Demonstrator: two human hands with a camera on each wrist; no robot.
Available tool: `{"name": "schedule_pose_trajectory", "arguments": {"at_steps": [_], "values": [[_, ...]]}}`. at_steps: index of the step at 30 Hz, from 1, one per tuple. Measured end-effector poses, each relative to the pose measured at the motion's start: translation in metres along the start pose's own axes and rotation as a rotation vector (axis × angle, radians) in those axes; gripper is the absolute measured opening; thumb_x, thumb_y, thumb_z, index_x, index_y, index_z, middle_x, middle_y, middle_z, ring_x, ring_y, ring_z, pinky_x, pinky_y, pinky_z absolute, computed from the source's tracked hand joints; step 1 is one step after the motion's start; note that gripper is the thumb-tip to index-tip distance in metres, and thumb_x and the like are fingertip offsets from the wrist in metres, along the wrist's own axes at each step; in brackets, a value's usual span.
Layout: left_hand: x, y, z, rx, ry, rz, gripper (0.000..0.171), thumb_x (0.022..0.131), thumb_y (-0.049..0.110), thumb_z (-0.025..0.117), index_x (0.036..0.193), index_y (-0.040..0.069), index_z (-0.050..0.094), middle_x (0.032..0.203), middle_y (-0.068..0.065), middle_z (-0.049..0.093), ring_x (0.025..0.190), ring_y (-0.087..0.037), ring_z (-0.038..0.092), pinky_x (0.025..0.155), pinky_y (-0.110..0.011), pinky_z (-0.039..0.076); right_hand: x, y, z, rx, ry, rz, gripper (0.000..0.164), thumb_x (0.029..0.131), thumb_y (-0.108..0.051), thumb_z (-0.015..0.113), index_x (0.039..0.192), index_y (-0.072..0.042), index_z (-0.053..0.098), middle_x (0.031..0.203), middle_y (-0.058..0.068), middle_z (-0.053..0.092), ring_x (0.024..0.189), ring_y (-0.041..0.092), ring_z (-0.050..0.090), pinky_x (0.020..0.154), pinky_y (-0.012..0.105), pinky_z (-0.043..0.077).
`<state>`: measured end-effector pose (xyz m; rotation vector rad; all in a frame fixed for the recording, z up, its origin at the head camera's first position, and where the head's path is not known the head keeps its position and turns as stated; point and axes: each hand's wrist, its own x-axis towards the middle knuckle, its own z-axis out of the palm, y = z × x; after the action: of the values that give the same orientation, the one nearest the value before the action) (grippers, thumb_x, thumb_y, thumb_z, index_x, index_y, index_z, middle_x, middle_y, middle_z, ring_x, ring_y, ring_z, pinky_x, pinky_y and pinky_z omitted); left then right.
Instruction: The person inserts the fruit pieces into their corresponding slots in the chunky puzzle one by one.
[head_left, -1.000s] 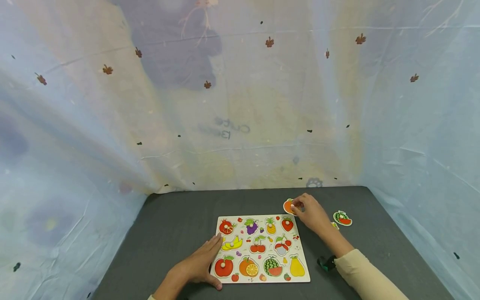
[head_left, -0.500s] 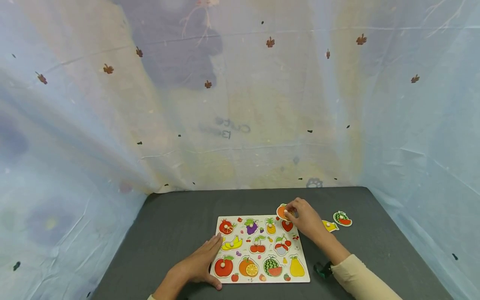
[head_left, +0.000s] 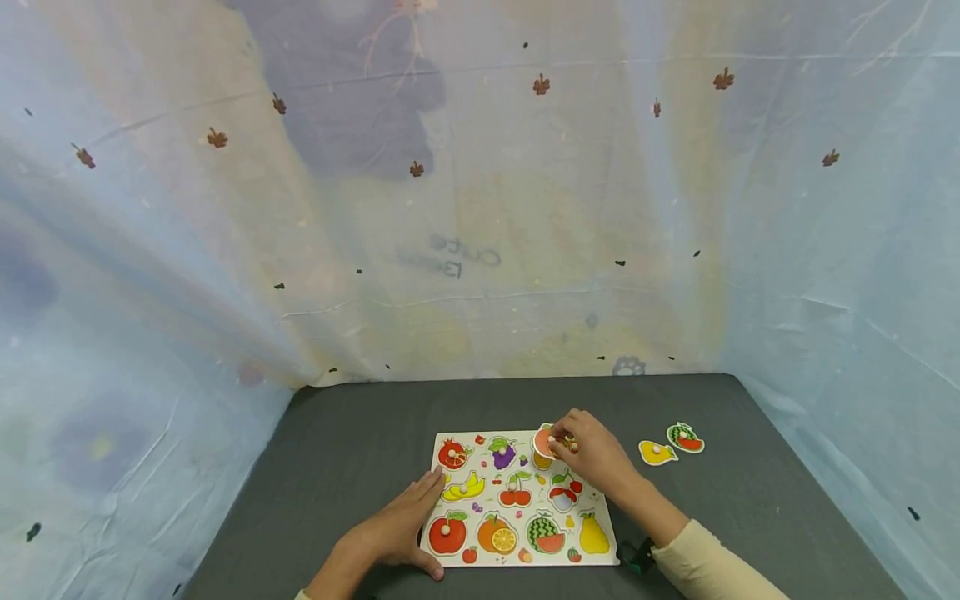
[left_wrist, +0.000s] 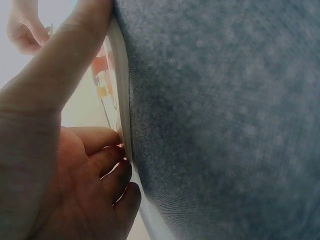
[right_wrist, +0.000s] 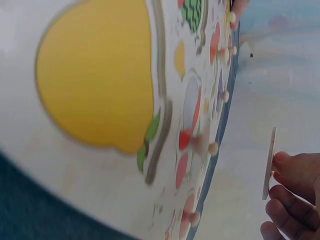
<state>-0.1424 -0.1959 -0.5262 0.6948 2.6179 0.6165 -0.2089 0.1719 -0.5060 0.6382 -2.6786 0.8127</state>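
Note:
A white fruit puzzle board (head_left: 528,523) lies on the dark table. My right hand (head_left: 592,454) pinches an orange puzzle piece (head_left: 543,442) by its knob, over the pineapple and strawberry at the board's far right. In the right wrist view this piece (right_wrist: 269,165) appears edge-on, raised off the board. My left hand (head_left: 401,525) rests at the board's left edge, fingers extended along it and thumb at the near corner. The left wrist view shows the fingertips (left_wrist: 122,175) against the board's side. Orange, watermelon and pear pictures in the near row have no knobs.
On the table to the right of the board lie a yellow pear piece (head_left: 657,452) and a watermelon piece (head_left: 686,437). A patterned curtain (head_left: 480,208) hangs behind and on both sides. A small dark object (head_left: 636,554) shows by the right sleeve.
My right hand has moved left and nearer with the orange piece, from beyond the board's far right corner to over its far row. The pear piece has come into full view. My left hand has stayed put.

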Motion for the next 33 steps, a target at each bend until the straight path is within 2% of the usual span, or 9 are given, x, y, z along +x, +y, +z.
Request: {"name": "schedule_pose_trajectory", "arguments": {"at_steps": [13,19,33], "values": [[0.001,-0.003,0.002,-0.003,-0.004,0.007,0.141,0.065,0.056,0.100,0.169,-0.001,0.023,0.178,-0.017,0.021,0.165,-0.036,0.018,0.131,-0.059,0.019,-0.009,-0.022,0.015,-0.030,-0.044,-0.122,0.013,0.094,-0.019,0.086,0.097,-0.017,0.074,0.092,-0.009,0.060,0.087,0.017,0.061,0.076,0.030,0.057],[0.002,-0.003,0.002,0.005,0.000,0.012,0.141,0.065,0.056,0.100,0.169,-0.001,0.023,0.178,-0.018,0.020,0.164,-0.037,0.018,0.131,-0.059,0.019,-0.012,-0.029,0.022,-0.041,-0.047,-0.158,0.014,0.092,-0.018,0.087,0.094,-0.019,0.073,0.090,-0.010,0.059,0.084,0.008,0.059,0.074,0.027,0.057],[0.002,-0.003,0.002,0.028,0.010,0.016,0.141,0.065,0.057,0.100,0.168,-0.003,0.024,0.177,-0.020,0.022,0.164,-0.038,0.020,0.131,-0.059,0.020,-0.022,-0.047,0.029,-0.017,-0.140,-0.220,0.012,0.095,-0.021,0.085,0.094,-0.020,0.073,0.088,-0.012,0.058,0.081,0.000,0.052,0.070,0.022,0.054]]}}
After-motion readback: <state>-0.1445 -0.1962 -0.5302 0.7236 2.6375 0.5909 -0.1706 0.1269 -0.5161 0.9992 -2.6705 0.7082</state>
